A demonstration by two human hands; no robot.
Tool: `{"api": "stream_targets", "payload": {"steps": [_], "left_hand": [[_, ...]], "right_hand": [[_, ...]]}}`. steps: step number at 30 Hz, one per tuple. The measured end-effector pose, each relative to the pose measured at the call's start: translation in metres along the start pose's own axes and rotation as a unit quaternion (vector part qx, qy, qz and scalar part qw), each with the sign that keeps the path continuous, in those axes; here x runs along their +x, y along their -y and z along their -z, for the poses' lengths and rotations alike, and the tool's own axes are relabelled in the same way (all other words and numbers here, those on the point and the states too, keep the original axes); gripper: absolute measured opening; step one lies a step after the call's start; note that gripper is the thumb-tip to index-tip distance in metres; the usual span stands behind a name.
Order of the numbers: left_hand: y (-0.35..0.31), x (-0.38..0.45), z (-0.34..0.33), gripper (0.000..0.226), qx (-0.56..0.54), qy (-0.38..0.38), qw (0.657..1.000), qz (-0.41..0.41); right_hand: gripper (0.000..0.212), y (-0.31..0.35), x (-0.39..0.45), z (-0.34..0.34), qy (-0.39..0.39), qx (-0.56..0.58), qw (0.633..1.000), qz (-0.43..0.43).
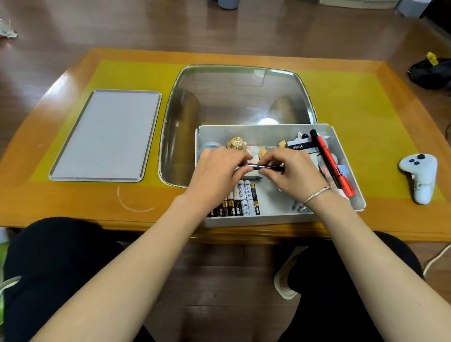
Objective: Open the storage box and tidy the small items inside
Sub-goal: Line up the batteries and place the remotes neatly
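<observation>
The open white storage box [347,162] stands at the table's near edge, right of centre. Its flat grey lid [107,134] lies on the table to the left. Inside the box, my left hand [216,170] and my right hand [295,172] each pinch one end of a black pen [264,167], held level above the box floor. A row of batteries [241,198] lies at the box's front left. A red and black marker [330,161] leans along the right wall. A gold ornament [237,143] and a black card box [300,146] sit toward the back.
A glass panel [239,97] is set into the wooden table [33,193] behind the box. A white game controller [421,175] lies at the right. A second dark pen [253,177] lies under my hands. A black bag [431,72] sits on the floor, far right.
</observation>
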State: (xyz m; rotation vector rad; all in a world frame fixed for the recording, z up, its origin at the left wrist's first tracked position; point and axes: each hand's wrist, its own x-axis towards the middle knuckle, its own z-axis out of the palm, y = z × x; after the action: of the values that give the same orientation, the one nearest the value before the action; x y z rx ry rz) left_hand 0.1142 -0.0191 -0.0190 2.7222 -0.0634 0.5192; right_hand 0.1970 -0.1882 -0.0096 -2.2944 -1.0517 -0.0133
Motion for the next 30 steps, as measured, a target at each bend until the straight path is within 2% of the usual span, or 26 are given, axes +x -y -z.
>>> {"api": "stream_targets", "payload": {"steps": [9,15,19,22,25,27,30], "left_hand": [[0.028,-0.011,0.016,0.012,0.005,-0.011,1.000,0.026],[0.031,-0.016,0.014,0.016,0.021,0.037,0.997,0.056],[0.008,-0.024,0.006,0.029,-0.045,0.032,0.997,0.052],[-0.015,-0.023,-0.006,0.047,-0.074,0.163,0.981,0.077],[-0.022,-0.019,-0.018,0.062,-0.038,0.300,0.944,0.136],[-0.020,-0.019,-0.024,0.067,-0.027,0.345,0.922,0.172],[-0.017,-0.019,-0.031,0.074,-0.029,0.363,0.908,0.207]], "right_hand": [[0.020,-0.007,0.004,0.002,0.035,-0.007,0.999,-0.031],[0.020,-0.018,0.014,-0.002,0.084,-0.090,0.992,-0.023],[0.021,-0.024,0.023,-0.010,0.092,-0.188,0.977,-0.032],[0.021,-0.020,0.032,-0.022,0.084,-0.224,0.970,-0.040],[0.018,-0.016,0.040,-0.035,0.104,-0.253,0.961,-0.041],[0.017,-0.016,0.044,-0.042,0.118,-0.258,0.958,-0.037],[0.016,-0.018,0.045,-0.052,0.144,-0.272,0.951,-0.036]]}}
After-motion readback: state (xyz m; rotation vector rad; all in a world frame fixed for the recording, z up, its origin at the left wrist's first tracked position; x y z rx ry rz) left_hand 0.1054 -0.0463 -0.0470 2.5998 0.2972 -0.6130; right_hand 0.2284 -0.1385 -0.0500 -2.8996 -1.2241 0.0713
